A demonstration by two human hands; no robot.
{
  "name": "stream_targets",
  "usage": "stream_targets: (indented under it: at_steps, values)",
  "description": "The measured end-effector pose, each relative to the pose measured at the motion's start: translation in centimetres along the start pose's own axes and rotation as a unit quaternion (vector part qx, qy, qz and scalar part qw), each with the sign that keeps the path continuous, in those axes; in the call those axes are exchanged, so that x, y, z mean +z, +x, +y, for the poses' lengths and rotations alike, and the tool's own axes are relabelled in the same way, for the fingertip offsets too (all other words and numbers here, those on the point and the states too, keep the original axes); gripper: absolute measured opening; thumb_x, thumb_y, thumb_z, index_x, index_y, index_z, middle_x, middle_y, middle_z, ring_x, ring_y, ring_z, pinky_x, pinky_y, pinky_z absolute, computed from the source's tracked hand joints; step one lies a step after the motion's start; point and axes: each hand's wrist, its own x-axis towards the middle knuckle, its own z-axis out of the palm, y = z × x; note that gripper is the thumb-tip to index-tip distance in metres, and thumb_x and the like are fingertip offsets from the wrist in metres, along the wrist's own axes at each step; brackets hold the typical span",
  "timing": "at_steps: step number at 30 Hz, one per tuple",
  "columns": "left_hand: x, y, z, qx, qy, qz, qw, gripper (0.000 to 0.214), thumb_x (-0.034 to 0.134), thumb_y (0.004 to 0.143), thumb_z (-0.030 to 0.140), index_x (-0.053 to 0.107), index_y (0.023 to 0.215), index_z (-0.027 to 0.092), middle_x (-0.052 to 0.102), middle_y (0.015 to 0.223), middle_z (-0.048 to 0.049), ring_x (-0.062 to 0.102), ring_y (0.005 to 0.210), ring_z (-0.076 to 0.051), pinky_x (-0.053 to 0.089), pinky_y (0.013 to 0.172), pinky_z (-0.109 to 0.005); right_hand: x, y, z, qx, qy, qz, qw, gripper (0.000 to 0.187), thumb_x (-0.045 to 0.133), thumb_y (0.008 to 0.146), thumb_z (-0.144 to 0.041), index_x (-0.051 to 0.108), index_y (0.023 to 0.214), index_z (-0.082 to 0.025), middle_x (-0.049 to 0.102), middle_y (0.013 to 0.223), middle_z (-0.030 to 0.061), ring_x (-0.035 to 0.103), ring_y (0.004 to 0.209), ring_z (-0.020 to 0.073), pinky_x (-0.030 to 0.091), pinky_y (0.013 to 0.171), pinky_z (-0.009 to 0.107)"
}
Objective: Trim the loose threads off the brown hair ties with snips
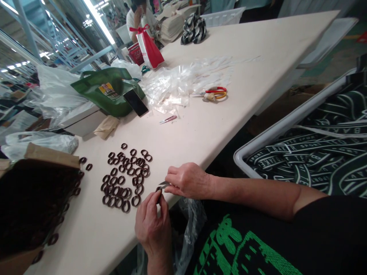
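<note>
My left hand point(153, 223) pinches a small dark brown ring point(158, 190) at the table's near edge. My right hand point(187, 179) is closed round small metal snips point(164, 185), whose tips meet the ring. Just left of both hands lie several dark brown rings point(126, 177) spread flat on the cream table point(235, 91). A cardboard box point(31, 206) heaped with more dark rings sits at the far left.
Further up the table lie a phone point(135, 102), a green bag point(107, 89), clear plastic sleeves point(183, 82), orange-handled scissors point(215, 93) and small pink snips point(168, 119). A white bin point(286, 126) of black-and-white straps stands at the right. Another person sits at the far end.
</note>
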Motion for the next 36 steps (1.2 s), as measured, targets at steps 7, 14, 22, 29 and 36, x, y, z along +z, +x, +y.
stream_targets:
  at_steps: [7, 14, 22, 29, 36]
  values:
    - [0.1, -0.2, 0.3, -0.019, -0.017, 0.005, 1.000, 0.015, 0.067, 0.086, 0.011, 0.069, 0.100, 0.013, 0.073, 0.092, -0.0094, 0.068, 0.085, -0.017, 0.054, 0.082, -0.028, 0.5, -0.2, 0.3, -0.021, 0.003, 0.009, 1.000, 0.043, 0.041, 0.103, -0.047, 0.064, 0.083, -0.016, 0.065, 0.081, 0.0044, 0.054, 0.060, 0.0132, 0.023, 0.052, 0.029]
    - [0.2, -1.0, 0.2, -0.102, -0.081, -0.010, 0.991, 0.013, 0.066, 0.087, 0.017, 0.071, 0.099, 0.017, 0.073, 0.093, -0.0072, 0.068, 0.087, -0.017, 0.053, 0.085, -0.029, 0.7, -0.1, 0.9, 0.045, 0.128, 0.001, 0.991, 0.039, 0.050, 0.099, -0.044, 0.068, 0.082, -0.014, 0.067, 0.081, 0.0043, 0.056, 0.067, 0.0128, 0.029, 0.056, 0.026]
    - [-0.5, -1.7, 1.6, -0.439, -0.394, -0.063, 0.805, 0.022, 0.072, 0.081, 0.039, 0.071, 0.087, 0.018, 0.075, 0.092, -0.0064, 0.071, 0.089, -0.021, 0.056, 0.085, -0.033, 0.7, 0.1, 0.3, 0.104, 0.574, -0.041, 0.811, 0.035, 0.067, 0.086, -0.043, 0.068, 0.100, -0.011, 0.067, 0.086, 0.0040, 0.060, 0.076, 0.0127, 0.047, 0.069, 0.023]
    - [-2.2, -3.3, 1.7, -0.376, -0.394, -0.100, 0.833, 0.015, 0.068, 0.085, 0.036, 0.072, 0.082, 0.021, 0.071, 0.099, -0.0067, 0.066, 0.096, -0.022, 0.051, 0.090, -0.033, 0.5, -0.6, -0.7, -0.034, 0.486, -0.077, 0.870, 0.008, 0.067, 0.083, -0.020, 0.068, 0.083, -0.013, 0.063, 0.081, 0.0029, 0.058, 0.070, 0.0106, 0.048, 0.067, 0.021]
    - [-3.0, -6.0, 2.0, -0.312, -0.345, -0.043, 0.884, 0.025, 0.060, 0.090, 0.043, 0.072, 0.081, 0.024, 0.066, 0.081, -0.0052, 0.063, 0.076, -0.020, 0.050, 0.070, -0.030, -0.2, -1.2, -2.3, -0.080, 0.414, -0.133, 0.897, 0.023, 0.062, 0.075, -0.002, 0.069, 0.092, -0.015, 0.062, 0.083, 0.0009, 0.058, 0.071, 0.0103, 0.045, 0.066, 0.018]
